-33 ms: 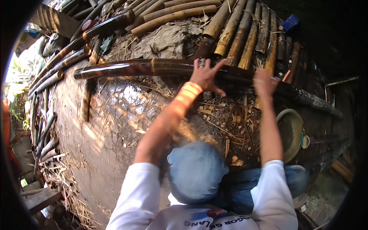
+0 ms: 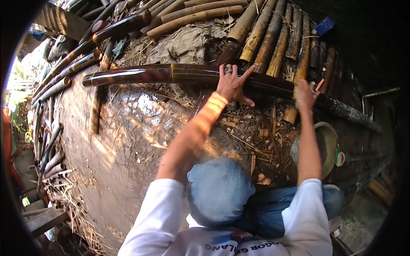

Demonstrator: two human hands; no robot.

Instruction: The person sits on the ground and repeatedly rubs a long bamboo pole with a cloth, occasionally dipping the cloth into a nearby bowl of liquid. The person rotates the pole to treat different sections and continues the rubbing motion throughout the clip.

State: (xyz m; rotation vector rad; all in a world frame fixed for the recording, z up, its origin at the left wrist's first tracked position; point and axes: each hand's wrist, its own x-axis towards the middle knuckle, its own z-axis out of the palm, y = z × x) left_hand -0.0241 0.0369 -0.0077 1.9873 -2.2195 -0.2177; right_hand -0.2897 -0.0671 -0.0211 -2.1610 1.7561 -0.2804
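A long, dark, wet-looking bamboo pole (image 2: 128,76) lies crosswise in front of me, with its glossy cut end at the left. My left hand (image 2: 232,87) presses on its middle, thumb and fingers spread, a ring on one finger. Farther right along the same pole, my right hand (image 2: 304,96) is curled down onto the surface. It is blurred, and whatever lies beneath its fingers is hidden. A short orange-brown sliver (image 2: 320,84) shows just beyond that hand.
Several yellow-brown bamboo poles (image 2: 269,47) lie side by side beyond the pole. A round basin (image 2: 329,147) sits right of my right forearm. More dark poles (image 2: 70,70) are heaped at far left. A blue box-like object (image 2: 324,25) rests at back right. Chips litter the muddy ground.
My right hand has slid a little to the right along the pole. The left hand and the pole have shifted slightly rightward.
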